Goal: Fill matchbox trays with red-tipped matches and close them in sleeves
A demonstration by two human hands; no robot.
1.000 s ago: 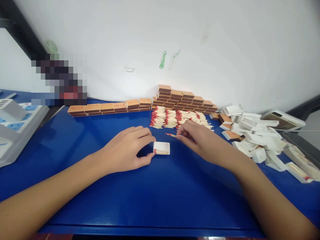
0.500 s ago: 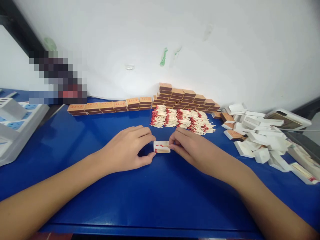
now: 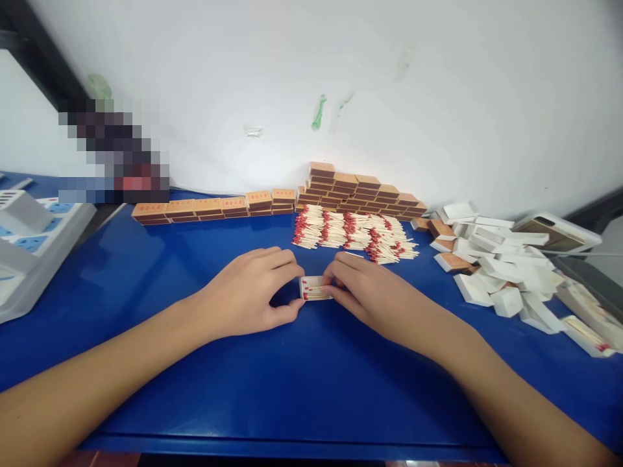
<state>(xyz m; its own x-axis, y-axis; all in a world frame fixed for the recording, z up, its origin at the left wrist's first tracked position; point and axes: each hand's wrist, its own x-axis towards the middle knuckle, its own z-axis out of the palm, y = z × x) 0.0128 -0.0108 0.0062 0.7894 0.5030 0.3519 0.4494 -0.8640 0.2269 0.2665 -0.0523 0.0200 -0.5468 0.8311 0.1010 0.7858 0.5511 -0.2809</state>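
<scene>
A small white matchbox tray [image 3: 316,296] lies on the blue table in front of me, with several red-headed matches inside. My left hand [image 3: 260,285] grips its left end between thumb and fingers. At the tray's right end, my right hand [image 3: 353,279] has thumb and fingertips pinched over the inside, on a match [image 3: 315,288] whose far end is hidden by the fingers. Just beyond the hands is a large spread of loose matches [image 3: 357,230] in rough rows, red heads mostly to the left.
Matchboxes [image 3: 341,191] are stacked against the wall, with a lower row [image 3: 199,207] leftward. White trays [image 3: 506,266] and a few brown sleeves [image 3: 452,261] are heaped at right beside a phone [image 3: 559,230]. A white power strip [image 3: 48,259] is at far left.
My right hand has moved slightly left, further over the tray, carrying the match inward. My left hand stays at the tray's left end.
</scene>
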